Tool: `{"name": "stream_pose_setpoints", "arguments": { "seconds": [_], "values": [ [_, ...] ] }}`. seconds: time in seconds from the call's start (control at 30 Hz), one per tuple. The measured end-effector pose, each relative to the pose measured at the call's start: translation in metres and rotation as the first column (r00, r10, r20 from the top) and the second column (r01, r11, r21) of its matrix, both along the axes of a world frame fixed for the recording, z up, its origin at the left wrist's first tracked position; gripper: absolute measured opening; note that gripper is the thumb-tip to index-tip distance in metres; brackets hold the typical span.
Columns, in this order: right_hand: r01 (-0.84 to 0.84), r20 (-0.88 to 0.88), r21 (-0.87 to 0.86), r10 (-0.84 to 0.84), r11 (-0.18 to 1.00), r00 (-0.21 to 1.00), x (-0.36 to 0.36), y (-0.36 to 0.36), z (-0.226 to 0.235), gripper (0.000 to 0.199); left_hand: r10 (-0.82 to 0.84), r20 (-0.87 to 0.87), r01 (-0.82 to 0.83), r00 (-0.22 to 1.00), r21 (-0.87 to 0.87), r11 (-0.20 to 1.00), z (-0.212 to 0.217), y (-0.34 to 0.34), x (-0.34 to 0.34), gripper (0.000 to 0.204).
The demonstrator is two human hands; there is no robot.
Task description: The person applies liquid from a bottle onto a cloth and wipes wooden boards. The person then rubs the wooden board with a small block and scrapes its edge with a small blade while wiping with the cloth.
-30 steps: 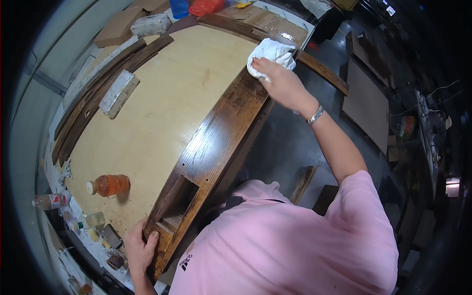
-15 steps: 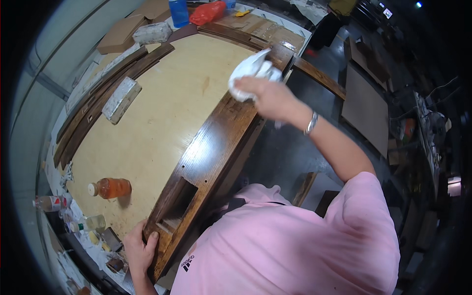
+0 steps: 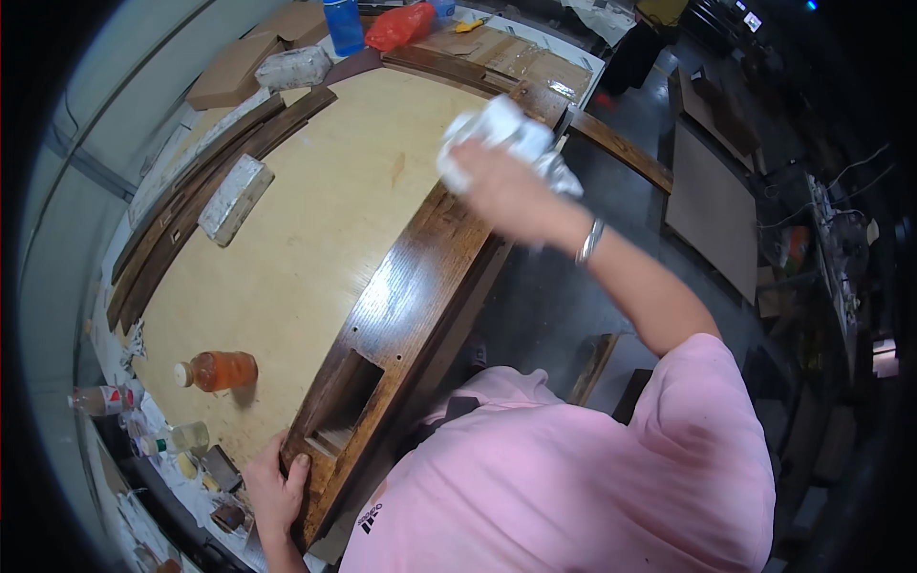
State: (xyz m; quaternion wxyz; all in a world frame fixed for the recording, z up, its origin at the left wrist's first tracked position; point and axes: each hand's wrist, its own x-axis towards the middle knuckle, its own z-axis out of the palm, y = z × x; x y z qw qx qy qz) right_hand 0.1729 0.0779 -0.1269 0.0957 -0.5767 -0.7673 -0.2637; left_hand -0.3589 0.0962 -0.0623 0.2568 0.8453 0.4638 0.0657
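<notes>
A long, glossy dark-brown wooden board (image 3: 406, 286) with a rectangular slot near its close end lies along the right edge of the pale worktable (image 3: 287, 248). My left hand (image 3: 275, 487) grips the board's near end, thumb on the top face and fingers over the side. Toward the far end, my right hand (image 3: 511, 191) presses a crumpled white cloth (image 3: 497, 134) against the board; motion blurs the hand a little. A silver bracelet circles that wrist. Left of the slot, a bottle of orange liquid (image 3: 222, 371) with a white cap stands on the table.
A whitish block (image 3: 236, 201) rests by curved dark wooden strips (image 3: 181, 220) at the left. Farther back are another wrapped block (image 3: 291, 68), a blue container (image 3: 344, 27) and a red plastic bag (image 3: 401, 26). Bottles (image 3: 183, 437) and scraps crowd the near-left edge.
My right hand and the cloth have shifted slightly left along the far part of the board, and the cloth has spread to the right. My left hand keeps its hold.
</notes>
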Motion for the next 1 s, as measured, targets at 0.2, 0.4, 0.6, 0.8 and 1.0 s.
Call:
{"name": "stream_pose_setpoints", "arguments": {
  "seconds": [0.2,0.4,0.6,0.8,1.0],
  "values": [
    [0.296,-0.478,-0.179,-0.346,0.938,0.807,0.076,0.041,0.024,0.043,0.017,-0.004,-0.018,1.0,-0.025,1.0,0.004,-0.001,0.004,0.046],
    [-0.441,-0.651,-0.197,0.219,0.876,0.727,-0.173,-0.04,0.043,0.051,0.01,0.006,-0.01,1.0,-0.044,0.999,0.001,0.001,0.002,0.047],
    [-0.309,-0.55,-0.204,0.152,0.929,0.821,-0.117,-0.024,0.026,0.053,-0.01,-0.001,0.01,1.0,0.005,1.0,-0.001,0.0,-0.001,0.047],
    [0.456,-0.429,-0.38,-0.59,0.805,0.684,0.117,0.045,0.037,0.046,0.014,-0.023,-0.015,1.0,-0.02,1.0,0.001,-0.001,-0.001,0.046],
    [0.672,-0.737,-0.195,-0.558,0.715,0.38,0.205,0.051,0.053,0.028,0.006,-0.002,-0.006,1.0,-0.011,1.0,0.003,-0.001,0.0,0.044]
  ]
}}
